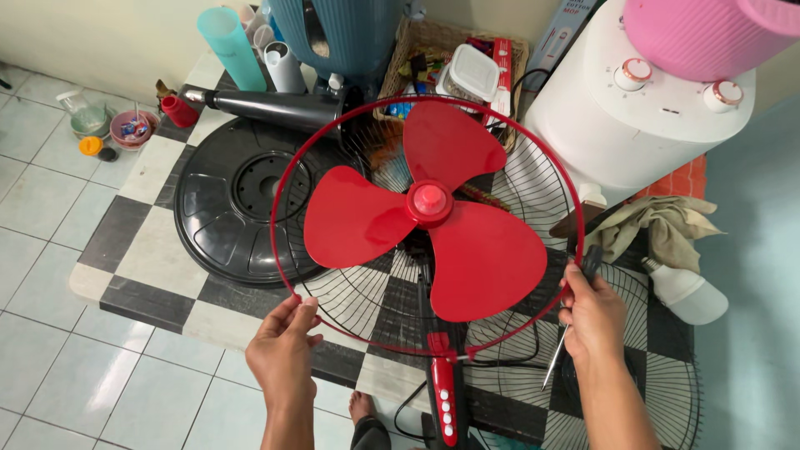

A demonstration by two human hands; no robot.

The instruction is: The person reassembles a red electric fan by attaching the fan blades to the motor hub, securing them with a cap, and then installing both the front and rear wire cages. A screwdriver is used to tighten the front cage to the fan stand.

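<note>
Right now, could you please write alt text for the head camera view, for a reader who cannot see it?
Two bare hands hold a thin red ring around a red three-blade fan lying on a black wire grille; the left hand pinches its lower left, the right hand grips its right side together with a screwdriver. A round black base lies behind.

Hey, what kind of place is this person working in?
Probably a home, perhaps a utility or laundry corner: a tiled floor, a white washer under a pink basket, and a wicker basket of household bits. Both hands hold a red fan ring over a checkered table.
</note>
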